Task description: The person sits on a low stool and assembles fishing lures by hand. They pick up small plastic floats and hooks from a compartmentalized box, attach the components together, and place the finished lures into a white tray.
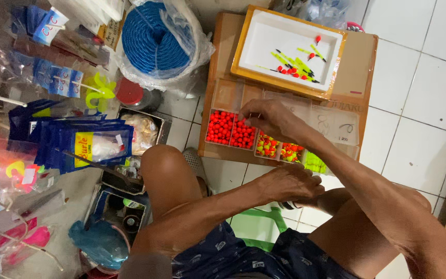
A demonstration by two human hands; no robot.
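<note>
Orange beads [230, 130] fill a clear compartment box [285, 129]; the right hand [265, 114] dips in, fingers pinched — possibly on one bead. The left hand [287, 182] hangs loosely curled, its grasp unclear. A careless nudge could tip the box — beads scattering over the tiles.

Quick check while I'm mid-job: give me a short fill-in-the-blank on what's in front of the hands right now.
1. The right hand reaches into the divided clear box, over the compartment of ____ beads.
2. The white tray with the yellow rim holds slim green floats tipped in ____.
3. The big coil of rope inside the clear bag is ____.
4. The left hand rests nearer the person's ____ than the box.

Missing words: red; red; blue; knees
</note>
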